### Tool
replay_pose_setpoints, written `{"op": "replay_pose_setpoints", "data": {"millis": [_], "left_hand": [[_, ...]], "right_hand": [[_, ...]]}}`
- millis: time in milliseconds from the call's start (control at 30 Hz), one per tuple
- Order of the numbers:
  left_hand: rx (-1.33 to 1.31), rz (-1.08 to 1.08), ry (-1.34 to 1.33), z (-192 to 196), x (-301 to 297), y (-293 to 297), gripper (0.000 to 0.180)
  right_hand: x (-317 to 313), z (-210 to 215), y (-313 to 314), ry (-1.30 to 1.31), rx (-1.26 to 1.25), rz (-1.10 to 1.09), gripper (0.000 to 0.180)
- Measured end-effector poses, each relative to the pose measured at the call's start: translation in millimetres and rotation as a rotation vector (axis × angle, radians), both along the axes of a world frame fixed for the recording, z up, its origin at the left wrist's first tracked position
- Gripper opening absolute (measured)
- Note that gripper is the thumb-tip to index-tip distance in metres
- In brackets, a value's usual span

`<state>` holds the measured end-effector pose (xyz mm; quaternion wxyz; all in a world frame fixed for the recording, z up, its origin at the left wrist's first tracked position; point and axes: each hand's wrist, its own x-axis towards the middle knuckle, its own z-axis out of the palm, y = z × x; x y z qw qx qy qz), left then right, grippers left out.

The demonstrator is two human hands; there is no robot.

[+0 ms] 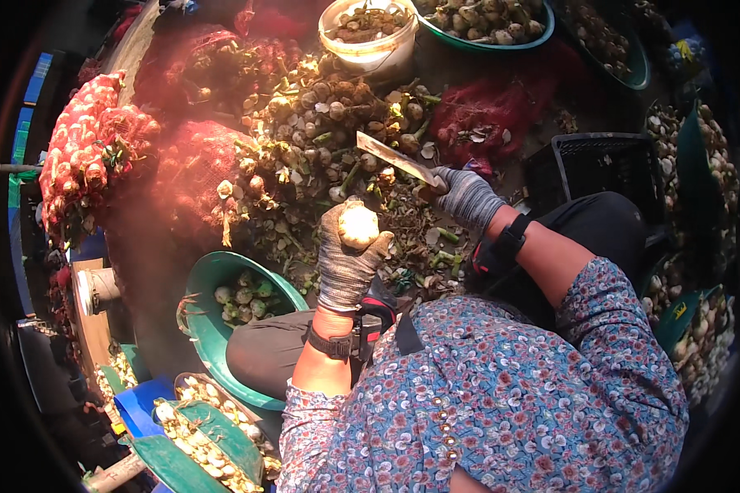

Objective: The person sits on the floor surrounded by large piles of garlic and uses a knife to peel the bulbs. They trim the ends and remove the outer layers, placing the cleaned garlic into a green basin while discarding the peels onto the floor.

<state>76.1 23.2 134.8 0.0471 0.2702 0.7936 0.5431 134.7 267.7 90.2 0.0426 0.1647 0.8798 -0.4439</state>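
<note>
My left hand (347, 264), in a grey knitted glove, is closed around a garlic bulb (358, 225) whose pale face is turned up in bright light. To its right, my gloved right hand (467, 197) grips the handle of a knife (396, 159). The broad, soil-stained blade points up and to the left, apart from the bulb. Beyond both hands spreads a heap of garlic bulbs (312, 115) with stems and roots attached. Cut stems and loose skins (444, 246) litter the ground between my hands and my legs.
Left of my knee stands a green basin (210, 283) with some bulbs inside. Red mesh sacks (82, 156) of garlic lie at the left. A white bucket (386, 56) and a green tub (501, 41) stand at the back. By my right knee is a black crate (604, 141).
</note>
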Motion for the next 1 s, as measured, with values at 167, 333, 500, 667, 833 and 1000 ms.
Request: {"op": "replay_pose_setpoints", "data": {"millis": [167,333,500,667,833,1000], "left_hand": [[-0.221,-0.131,0.11,-23,3,4,0.083],[0.223,-0.154,-0.579,-22,12,7,0.087],[0.279,-0.273,-0.853,-78,7,1,0.057],[-0.126,-0.237,-0.558,-40,1,5,0.034],[-0.242,-0.168,-0.121,-3,-7,-17,0.037],[-1.157,0.027,0.079,92,-72,-110,0.037]], "right_hand": [[3,21,-48,-0.054,-1.021,-0.038,0.037],[11,28,-40,0.207,-0.537,0.061,0.046],[15,38,-44,0.276,-0.305,0.251,0.049],[18,40,-29,0.298,-0.017,0.335,0.036],[13,10,-14,-0.168,0.115,0.246,0.034],[9,-9,9,-0.264,0.135,0.044,0.032]]}}
